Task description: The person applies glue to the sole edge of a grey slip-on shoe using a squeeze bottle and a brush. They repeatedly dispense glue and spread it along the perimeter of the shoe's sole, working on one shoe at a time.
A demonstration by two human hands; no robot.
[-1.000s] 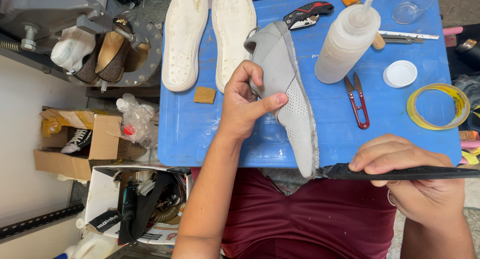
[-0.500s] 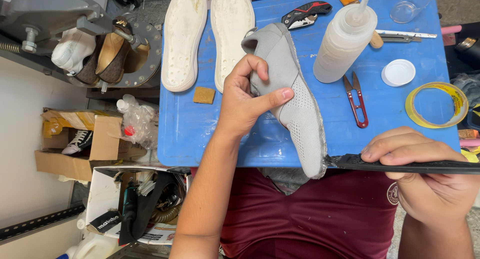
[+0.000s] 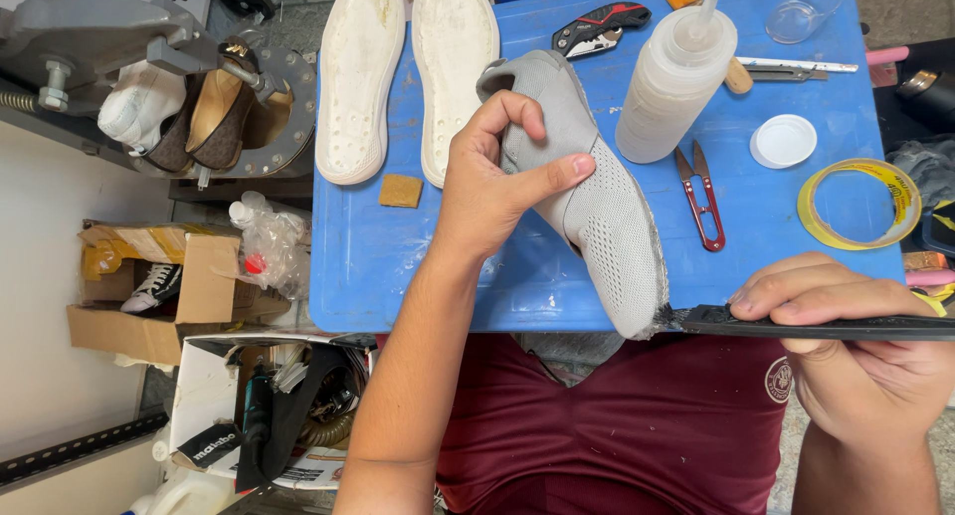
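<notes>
My left hand (image 3: 492,192) grips a grey mesh shoe upper (image 3: 607,216) over the blue table (image 3: 378,266), thumb across its side, toe pointing toward me. My right hand (image 3: 865,351) holds a long black flat tool (image 3: 796,324) whose tip touches the upper's toe edge at the table's near edge. Two white soles (image 3: 408,72) lie side by side, inner faces up, at the table's far left.
On the table stand a translucent squeeze bottle (image 3: 671,82), red snips (image 3: 699,197), a white lid (image 3: 783,142), a yellow tape roll (image 3: 858,205), a black-red cutter (image 3: 597,25) and a tan crepe block (image 3: 401,191). A shoe press (image 3: 149,67) and cardboard boxes (image 3: 159,286) sit left.
My left hand has rolled the upper so more of its mesh top faces up, its toe shifting slightly right. The black tool stays against the toe edge.
</notes>
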